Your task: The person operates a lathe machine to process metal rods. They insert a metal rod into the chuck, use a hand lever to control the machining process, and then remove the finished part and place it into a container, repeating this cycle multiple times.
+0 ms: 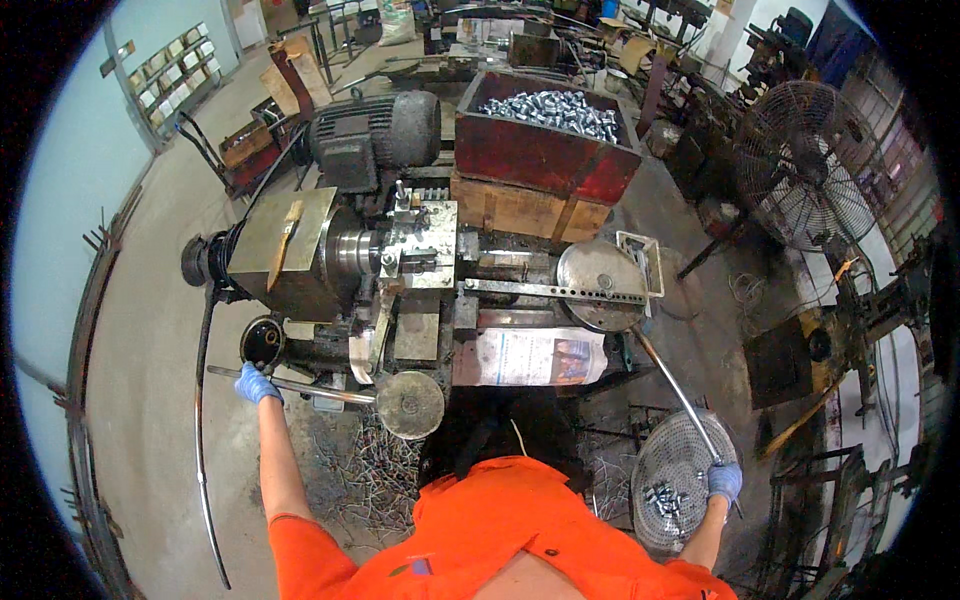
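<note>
My left hand [257,383], in a blue glove, is closed around a metal lever [330,391] that runs to a round steel disc [410,405]. Just beyond those fingers is a dark round cup [262,343] with small ring-shaped parts inside. On the right, my gloved right hand [724,482] grips the lower end of a long steel lever [675,385]. That lever slants up to a larger round plate [590,270] on the machine. Under my right hand is a perforated round basket [650,465] holding several shiny metal parts [668,500].
Ahead stands the lathe-like machine [420,245] with a motor [375,135] and a brush [285,245] on its housing. A red bin [545,150] full of metal parts sits behind it. A newspaper [540,357] lies at its front. To the right is a large fan [805,165]; metal shavings [370,470] litter the floor.
</note>
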Motion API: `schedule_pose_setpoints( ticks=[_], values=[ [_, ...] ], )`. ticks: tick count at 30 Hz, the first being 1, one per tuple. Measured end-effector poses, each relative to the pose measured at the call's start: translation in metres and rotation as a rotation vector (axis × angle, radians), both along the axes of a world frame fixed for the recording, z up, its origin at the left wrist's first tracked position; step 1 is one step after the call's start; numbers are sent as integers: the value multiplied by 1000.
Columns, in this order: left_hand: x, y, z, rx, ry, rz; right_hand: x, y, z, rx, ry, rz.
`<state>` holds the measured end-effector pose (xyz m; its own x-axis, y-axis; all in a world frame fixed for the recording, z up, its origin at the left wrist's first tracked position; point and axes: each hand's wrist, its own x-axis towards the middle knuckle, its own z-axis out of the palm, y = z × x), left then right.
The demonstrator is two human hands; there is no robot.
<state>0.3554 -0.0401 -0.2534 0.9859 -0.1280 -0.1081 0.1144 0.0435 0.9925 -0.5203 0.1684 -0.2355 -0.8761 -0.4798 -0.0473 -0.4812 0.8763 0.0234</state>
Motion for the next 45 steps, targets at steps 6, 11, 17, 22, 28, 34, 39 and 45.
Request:
schedule_pose_setpoints(
  ticks=[6,11,17,22,28,34,39,45],
  values=[
    [5,3,-4,-34,12,-9,11,-4,8,14,-11,-32],
    [6,1,-7,-96,7,-24,10,0,7,13,-27,-28],
    [2,4,-4,-58,-10,18,17,-2,10,-11,-24,-31],
    [7,0,-6,-50,-24,54,6,6,-8,24,25,-11],
    [-5,0,4,-66,15,33,2,12,-17,18,81,42],
    [1,2,-1,-100,-8,38,8,9,-10,27,15,15],
    [-6,1,3,-105,15,-3,23,4,6,-7,-14,-36],
    [-6,1,3,-55,24,7,27,2,8,1,72,-11]
  ],
)
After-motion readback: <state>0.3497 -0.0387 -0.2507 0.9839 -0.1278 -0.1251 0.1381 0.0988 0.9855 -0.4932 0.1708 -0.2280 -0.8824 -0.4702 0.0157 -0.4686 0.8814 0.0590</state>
